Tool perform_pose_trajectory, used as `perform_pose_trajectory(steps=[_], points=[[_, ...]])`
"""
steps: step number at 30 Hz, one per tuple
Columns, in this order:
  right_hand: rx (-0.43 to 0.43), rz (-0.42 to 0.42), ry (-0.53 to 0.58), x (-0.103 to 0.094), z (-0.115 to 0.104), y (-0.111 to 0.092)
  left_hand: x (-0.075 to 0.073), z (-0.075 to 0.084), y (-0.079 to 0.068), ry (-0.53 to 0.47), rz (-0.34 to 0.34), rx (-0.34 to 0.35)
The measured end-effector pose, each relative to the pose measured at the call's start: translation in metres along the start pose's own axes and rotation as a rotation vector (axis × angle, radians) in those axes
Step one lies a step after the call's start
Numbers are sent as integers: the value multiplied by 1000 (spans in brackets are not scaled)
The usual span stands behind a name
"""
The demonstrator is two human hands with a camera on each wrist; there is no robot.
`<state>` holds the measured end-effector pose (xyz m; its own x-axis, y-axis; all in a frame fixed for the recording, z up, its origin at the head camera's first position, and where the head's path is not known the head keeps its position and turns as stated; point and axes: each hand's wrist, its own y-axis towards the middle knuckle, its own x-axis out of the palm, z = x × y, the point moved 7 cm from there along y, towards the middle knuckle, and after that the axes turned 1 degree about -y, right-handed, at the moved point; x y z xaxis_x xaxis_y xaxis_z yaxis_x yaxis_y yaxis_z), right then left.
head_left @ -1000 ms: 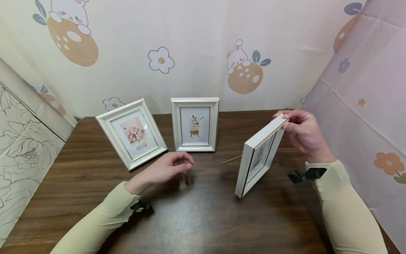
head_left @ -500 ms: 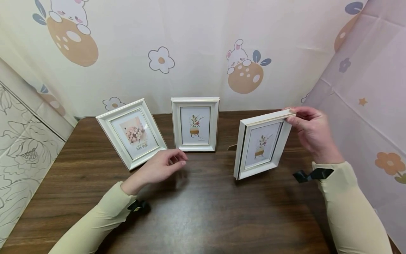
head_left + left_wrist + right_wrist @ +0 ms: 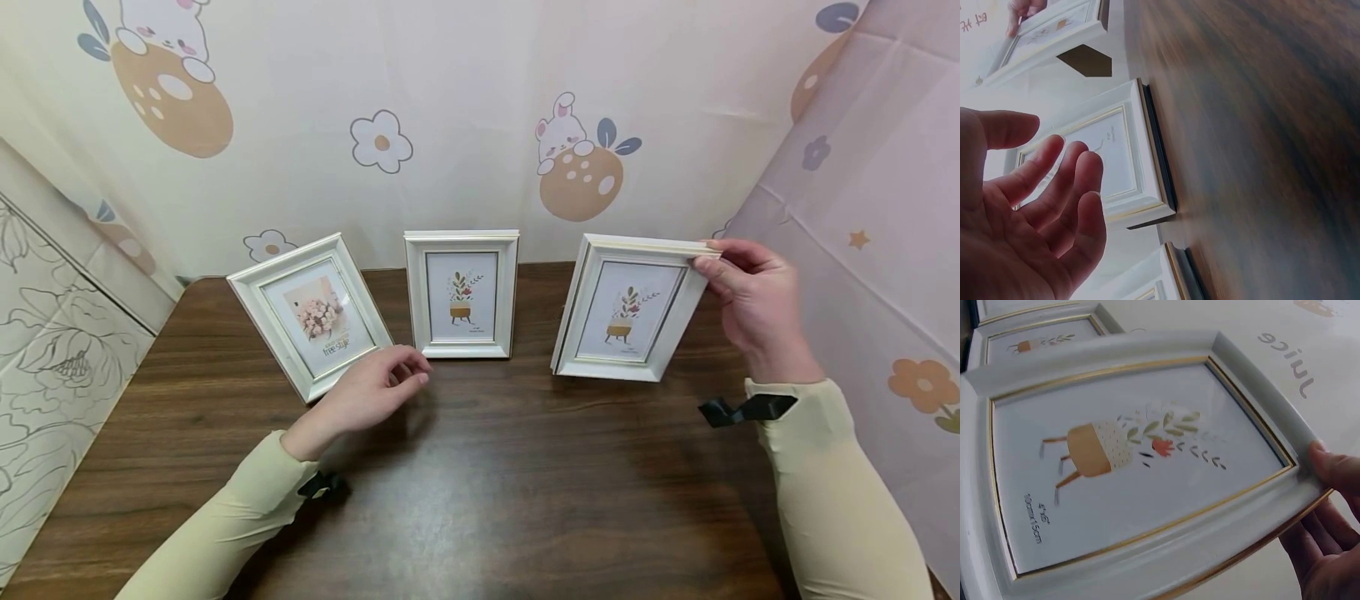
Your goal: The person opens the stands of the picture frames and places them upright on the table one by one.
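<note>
My right hand (image 3: 761,304) pinches the top right corner of a white picture frame (image 3: 625,310), thumb in front and fingers behind. This frame leans to the right and shows a potted plant print. Its brown support leg (image 3: 1087,61) sticks out behind it in the left wrist view. Whether its lower edge touches the table cannot be told. My left hand (image 3: 371,387) hovers with loosely curled fingers, holding nothing. Close by it, a second plant-print frame (image 3: 461,350) stands upright in the middle. A third frame (image 3: 281,279), with a pink flower print, stands angled at the left, partly hidden by that hand.
Under everything lies a dark brown wooden table (image 3: 480,500). A pale curtain (image 3: 465,75) with rabbit and flower patterns hangs just behind the frames. Another patterned curtain (image 3: 847,308) runs close along the right side.
The right hand has moved slightly right and turned the gripped frame from edge-on to facing forward, farther back. My left hand has drawn a little to the left.
</note>
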<state>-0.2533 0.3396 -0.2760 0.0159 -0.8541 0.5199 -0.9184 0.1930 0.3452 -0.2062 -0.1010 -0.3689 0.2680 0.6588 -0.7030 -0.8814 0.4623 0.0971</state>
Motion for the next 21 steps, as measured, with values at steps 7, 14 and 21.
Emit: perform_pose_trajectory(steps=[7, 14, 21], points=[[10, 94, -72, -8, 3, 1, -5, -2, -2, 21, 35, -9], [15, 203, -148, -13, 7, 3, -9, -3, -3, 54, 96, -11], [25, 243, -168, -15, 13, 5, -9, -5, -2, 34, 91, -28]])
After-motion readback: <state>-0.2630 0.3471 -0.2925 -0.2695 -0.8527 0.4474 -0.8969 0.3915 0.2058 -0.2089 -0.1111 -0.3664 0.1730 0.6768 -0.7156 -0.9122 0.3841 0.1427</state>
